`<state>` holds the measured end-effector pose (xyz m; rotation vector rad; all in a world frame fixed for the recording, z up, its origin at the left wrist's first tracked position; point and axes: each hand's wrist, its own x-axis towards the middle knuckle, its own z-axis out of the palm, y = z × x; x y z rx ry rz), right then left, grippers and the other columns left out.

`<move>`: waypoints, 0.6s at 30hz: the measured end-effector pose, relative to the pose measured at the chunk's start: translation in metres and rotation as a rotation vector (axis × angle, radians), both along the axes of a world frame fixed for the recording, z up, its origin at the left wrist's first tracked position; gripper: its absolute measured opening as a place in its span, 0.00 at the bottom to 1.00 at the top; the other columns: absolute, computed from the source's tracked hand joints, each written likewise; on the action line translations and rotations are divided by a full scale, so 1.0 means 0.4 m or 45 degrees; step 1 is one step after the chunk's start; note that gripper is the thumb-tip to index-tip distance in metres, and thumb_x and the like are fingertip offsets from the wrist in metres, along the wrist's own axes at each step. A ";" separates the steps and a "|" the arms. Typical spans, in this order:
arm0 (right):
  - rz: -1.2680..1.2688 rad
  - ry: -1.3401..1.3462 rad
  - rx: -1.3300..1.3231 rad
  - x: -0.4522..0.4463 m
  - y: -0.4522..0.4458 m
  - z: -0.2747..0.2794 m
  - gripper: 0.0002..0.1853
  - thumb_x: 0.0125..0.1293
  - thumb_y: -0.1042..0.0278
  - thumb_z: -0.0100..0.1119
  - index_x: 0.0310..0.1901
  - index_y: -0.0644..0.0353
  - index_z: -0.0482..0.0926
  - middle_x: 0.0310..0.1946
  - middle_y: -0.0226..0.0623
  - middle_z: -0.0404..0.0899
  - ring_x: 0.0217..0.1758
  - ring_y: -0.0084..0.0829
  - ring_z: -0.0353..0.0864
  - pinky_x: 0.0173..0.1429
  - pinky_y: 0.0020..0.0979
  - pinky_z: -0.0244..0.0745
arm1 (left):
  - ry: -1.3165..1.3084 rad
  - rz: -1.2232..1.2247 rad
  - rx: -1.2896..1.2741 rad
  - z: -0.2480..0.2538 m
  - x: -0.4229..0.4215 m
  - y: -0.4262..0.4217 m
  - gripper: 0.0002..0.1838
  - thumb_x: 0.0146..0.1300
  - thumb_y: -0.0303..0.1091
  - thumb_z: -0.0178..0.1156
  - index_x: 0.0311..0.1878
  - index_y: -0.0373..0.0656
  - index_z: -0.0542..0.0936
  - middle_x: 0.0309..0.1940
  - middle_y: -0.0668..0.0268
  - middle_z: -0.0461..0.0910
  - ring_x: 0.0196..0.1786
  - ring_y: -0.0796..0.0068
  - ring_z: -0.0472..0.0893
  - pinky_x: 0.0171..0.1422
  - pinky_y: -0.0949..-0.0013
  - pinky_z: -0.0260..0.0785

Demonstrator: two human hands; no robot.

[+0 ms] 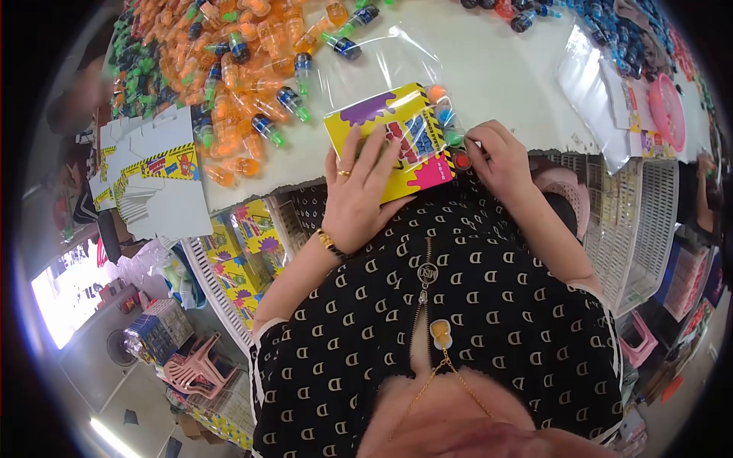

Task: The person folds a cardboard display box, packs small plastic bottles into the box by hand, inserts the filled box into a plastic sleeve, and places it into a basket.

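A yellow box [389, 141] with purple and pink splashes lies tilted at the table's front edge. My left hand [365, 169] rests on its left part with spread fingers, a ring on one of them. At the box's right side my right hand [498, 162] has its thumb and fingertips pinched together beside a small bottle with a green end [453, 137]; what the fingertips hold is too small to make out. Clear plastic film [382, 65] spreads on the table behind the box. A round red piece [462, 160] shows just below the right fingertips.
Many orange bottles [229, 107] with blue or green ends are heaped at the back left. Flat printed cards [156, 172] lie at the left edge. Blue bottles [622, 46] and a pink basket [666, 113] are at the right. White crates [641, 229] stand below the table.
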<state>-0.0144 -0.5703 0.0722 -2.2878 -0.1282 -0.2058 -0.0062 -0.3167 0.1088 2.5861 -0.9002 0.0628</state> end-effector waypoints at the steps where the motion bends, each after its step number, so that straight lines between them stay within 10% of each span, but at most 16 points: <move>1: 0.023 -0.139 -0.040 0.014 -0.008 -0.007 0.05 0.57 0.79 0.61 0.35 0.61 0.77 0.32 0.40 0.78 0.29 0.38 0.79 0.33 0.31 0.74 | -0.009 0.002 -0.003 -0.009 0.009 -0.008 0.40 0.51 0.37 0.71 0.68 0.42 0.67 0.68 0.58 0.66 0.71 0.55 0.63 0.65 0.46 0.57; 18: -0.111 -0.532 -0.073 0.105 -0.015 -0.028 0.09 0.51 0.79 0.65 0.36 0.61 0.78 0.31 0.38 0.78 0.32 0.38 0.79 0.38 0.32 0.76 | -0.373 0.334 -0.518 -0.095 0.171 -0.075 0.27 0.51 0.32 0.70 0.56 0.41 0.76 0.58 0.56 0.75 0.62 0.53 0.71 0.62 0.57 0.66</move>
